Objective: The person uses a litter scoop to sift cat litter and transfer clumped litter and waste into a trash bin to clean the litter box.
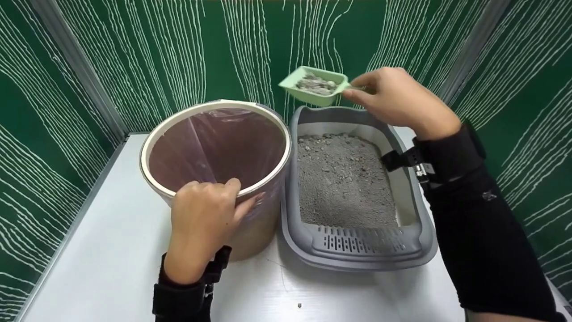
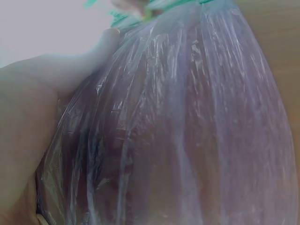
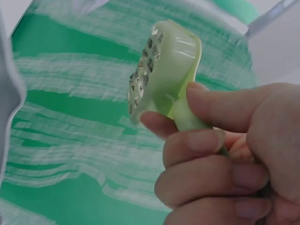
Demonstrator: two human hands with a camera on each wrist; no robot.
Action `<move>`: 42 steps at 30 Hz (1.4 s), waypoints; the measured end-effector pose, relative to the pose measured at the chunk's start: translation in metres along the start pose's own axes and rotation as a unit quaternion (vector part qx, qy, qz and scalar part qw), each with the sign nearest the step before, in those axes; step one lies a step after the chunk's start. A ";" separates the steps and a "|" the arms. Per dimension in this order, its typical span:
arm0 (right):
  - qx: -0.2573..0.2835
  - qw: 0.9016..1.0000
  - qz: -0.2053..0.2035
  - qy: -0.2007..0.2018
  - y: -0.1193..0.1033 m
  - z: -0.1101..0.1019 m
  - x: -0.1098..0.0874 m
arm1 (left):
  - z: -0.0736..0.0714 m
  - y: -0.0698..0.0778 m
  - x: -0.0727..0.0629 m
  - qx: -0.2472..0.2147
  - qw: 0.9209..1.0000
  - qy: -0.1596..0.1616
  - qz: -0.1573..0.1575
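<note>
Green scoop (image 1: 313, 97), loaded with grey clumps (image 1: 315, 83), hangs in the air at the far end of a grey litter tray (image 1: 289, 210), its open lip pointing left. The right hand (image 1: 397, 100) is clamped on the scoop's handle: in the right wrist view the thumb lies along the top and the other fingers curl around it, while the scoop's holed underside shows bits of its load. That arm, in a black sleeve (image 1: 478, 232) with a dark strap at the wrist, reaches forward along the tray's right side, the back of the hand facing up.

The left hand (image 1: 205, 210) is closed over the near rim of a round bin (image 1: 254, 237), knuckles up and thumb on the outside, against the pleated clear liner (image 1: 178, 147) that covers the rim.

Bin and tray stand side by side on a white tabletop (image 1: 111, 223), the bin on the left. Grey litter (image 1: 344, 188) spreads inside the tray, and a slotted ledge (image 1: 366, 241) crosses its near end. The right hand and wrist hide part of the tray's far right edge; the left hand covers part of the bin's rim. A small crumb (image 1: 299, 305) lies near the front. Green walls (image 1: 134, 53) with wavy white lines enclose the space.
</note>
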State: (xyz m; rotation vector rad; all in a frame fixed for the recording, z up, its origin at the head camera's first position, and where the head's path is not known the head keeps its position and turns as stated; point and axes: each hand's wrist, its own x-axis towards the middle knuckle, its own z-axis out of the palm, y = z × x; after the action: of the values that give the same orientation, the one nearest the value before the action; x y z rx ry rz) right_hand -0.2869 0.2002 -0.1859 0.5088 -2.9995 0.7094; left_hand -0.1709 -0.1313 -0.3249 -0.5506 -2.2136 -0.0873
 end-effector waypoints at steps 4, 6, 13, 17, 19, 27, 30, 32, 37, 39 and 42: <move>-0.017 0.998 -0.059 0.006 -0.036 0.012 -0.005 | 0.000 -0.001 0.001 0.003 1.000 0.004 0.001; -0.027 0.996 -0.082 0.007 -0.051 0.022 -0.006 | 0.000 -0.001 0.002 0.006 1.000 0.008 0.002; -0.088 0.986 -0.143 0.001 -0.079 0.060 -0.002 | 0.000 -0.001 0.002 0.011 1.000 0.006 0.000; -0.124 0.969 -0.211 0.042 -0.083 0.074 0.001 | 0.001 0.001 0.003 0.007 1.000 0.007 -0.002; -0.134 0.960 -0.238 0.068 -0.083 0.079 0.001 | 0.001 0.001 0.003 0.008 1.000 0.009 -0.003; -0.172 0.933 -0.277 0.152 -0.081 0.091 0.006 | 0.001 0.003 0.002 0.008 1.000 0.006 -0.005; -0.196 0.916 -0.298 0.182 -0.082 0.094 0.007 | 0.001 0.003 0.002 0.007 1.000 0.003 -0.005; -0.213 0.905 -0.310 0.199 -0.082 0.096 0.007 | 0.001 0.003 0.002 0.008 1.000 0.002 -0.004; -0.227 0.888 -0.340 0.211 -0.086 0.099 0.006 | 0.000 0.002 0.000 0.003 1.000 0.001 -0.007; -0.229 0.883 -0.352 0.213 -0.087 0.100 0.006 | -0.001 0.002 -0.001 0.000 1.000 0.000 -0.008; -0.253 0.870 -0.367 0.211 -0.086 0.101 0.005 | -0.001 0.002 -0.001 0.000 1.000 0.001 -0.004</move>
State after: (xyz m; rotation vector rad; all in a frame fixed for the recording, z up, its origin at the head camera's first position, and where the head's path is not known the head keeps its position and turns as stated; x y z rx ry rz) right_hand -0.2587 0.0815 -0.2382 1.1599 -2.1684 -0.0382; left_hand -0.1694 -0.1300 -0.3253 -0.5400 -2.2148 -0.0914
